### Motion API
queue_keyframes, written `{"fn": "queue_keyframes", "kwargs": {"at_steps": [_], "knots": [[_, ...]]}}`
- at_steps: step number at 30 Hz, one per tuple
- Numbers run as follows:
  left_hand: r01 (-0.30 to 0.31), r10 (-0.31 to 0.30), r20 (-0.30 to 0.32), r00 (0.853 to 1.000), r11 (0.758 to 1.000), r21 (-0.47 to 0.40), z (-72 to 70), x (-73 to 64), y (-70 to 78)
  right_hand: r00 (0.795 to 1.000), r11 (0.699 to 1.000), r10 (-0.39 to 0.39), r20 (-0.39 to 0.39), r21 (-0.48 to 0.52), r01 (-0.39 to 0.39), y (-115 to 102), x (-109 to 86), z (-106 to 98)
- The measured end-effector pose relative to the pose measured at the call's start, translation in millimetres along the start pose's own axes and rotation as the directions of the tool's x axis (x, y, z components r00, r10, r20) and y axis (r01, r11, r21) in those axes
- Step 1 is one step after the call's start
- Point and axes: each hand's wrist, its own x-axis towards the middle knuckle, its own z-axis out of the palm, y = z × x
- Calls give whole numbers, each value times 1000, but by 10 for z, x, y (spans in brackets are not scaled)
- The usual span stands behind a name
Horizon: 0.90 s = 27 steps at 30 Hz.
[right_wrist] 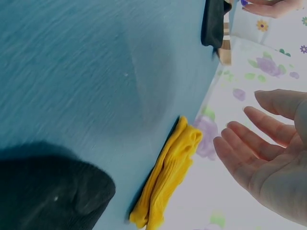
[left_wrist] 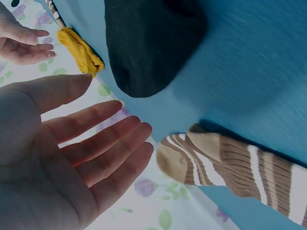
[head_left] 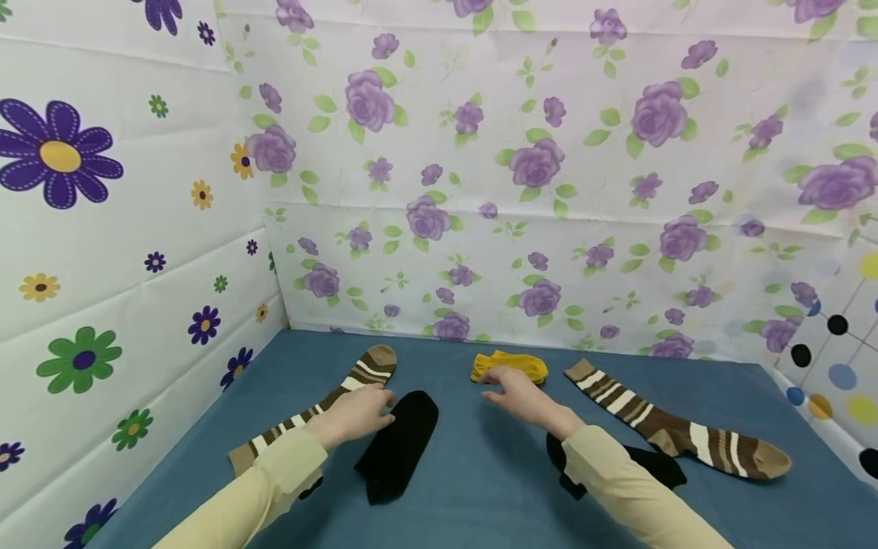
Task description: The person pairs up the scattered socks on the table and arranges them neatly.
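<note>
My left hand hovers over the left side of the table, fingers relaxed and holding nothing. It lies between a striped brown sock and a black sock; the left wrist view shows its palm bare. My right hand is also empty, its fingers loosely extended just in front of a folded yellow sock. Under my right forearm lies a second black sock, partly hidden by the sleeve. A second striped brown sock stretches out to the right of it.
The socks lie on a blue cloth-covered table. A curtain with purple roses closes off the back. Flower-printed sheeting stands along the left, and a dotted sheet along the right. A small dark bit shows beside the left sleeve.
</note>
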Motion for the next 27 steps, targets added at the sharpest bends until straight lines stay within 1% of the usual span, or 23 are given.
{"fn": "queue_keyframes", "kwargs": {"at_steps": [6, 13, 18, 22, 23, 27], "knots": [[15, -15, -6, 1000, 1000, -7, 11, -53, -50, 1000, 999, -6, 23, 34, 5, -29, 47, 36], [40, -40, 15, 999, 999, -17, 40, -112, -93, 999, 999, 1, 37, 42, -3, -54, 64, 99], [48, -48, 7, 999, 998, -28, 75, -171, -138, 999, 999, 1, 46, 53, -3, -62, 69, 149], [41, -42, -3, 999, 998, -42, 105, -210, -166, 998, 997, -30, 50, 73, 26, -79, 105, 189], [33, -34, -14, 999, 999, -36, 116, -217, -175, 998, 996, -38, 54, 77, 34, -87, 117, 201], [41, -43, -21, 999, 998, -51, 123, -245, -168, 997, 995, -45, 67, 90, 39, -145, 158, 245]]}}
